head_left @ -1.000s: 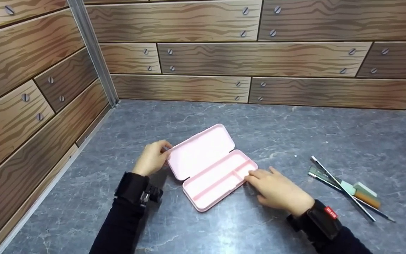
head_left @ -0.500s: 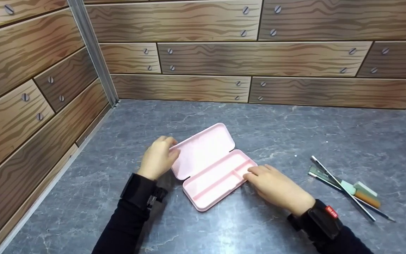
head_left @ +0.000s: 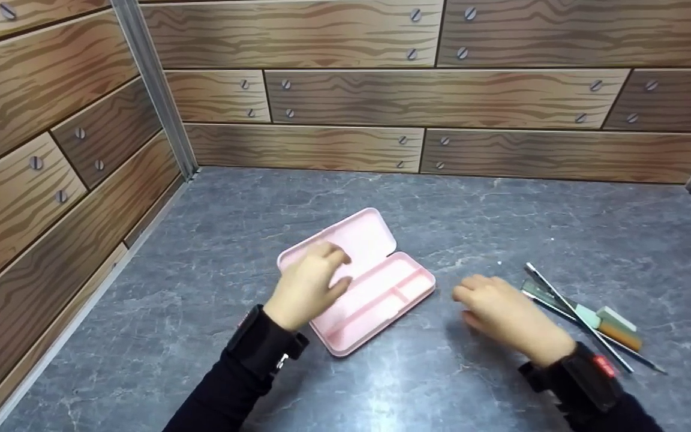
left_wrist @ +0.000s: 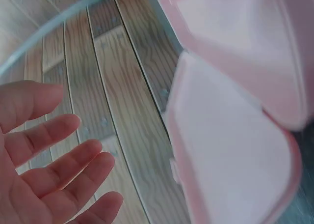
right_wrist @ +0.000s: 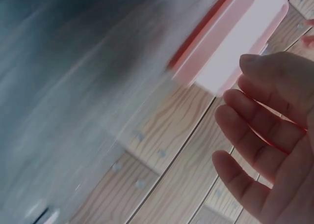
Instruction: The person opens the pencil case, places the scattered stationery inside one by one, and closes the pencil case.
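A pink pencil case (head_left: 371, 300) lies unfolded on the grey table, its lid leaning back and its divided tray bare inside. Over the lid hovers my left hand (head_left: 308, 287), hiding part of the hinge side; in the left wrist view its fingers (left_wrist: 64, 170) are loosely spread and hold nothing, with the white-lined lid (left_wrist: 225, 145) beside them. My right hand (head_left: 507, 315) is off the case, between it and the stationery on the right. The right wrist view shows its relaxed fingers (right_wrist: 245, 130) with nothing in them, the case's pink edge beyond.
To the right lie two crossed pencils (head_left: 552, 288), a green and orange item (head_left: 618, 335) that looks like a craft knife or brush, and a small pale block (head_left: 616, 318) like an eraser. Wood-print walls (head_left: 345, 96) bound the table (head_left: 249, 204) at the back and left.
My left hand has left the lid's outer edge and moved right, over the lid. My right hand has let go of the case's corner and moved right. The case stays unfolded.
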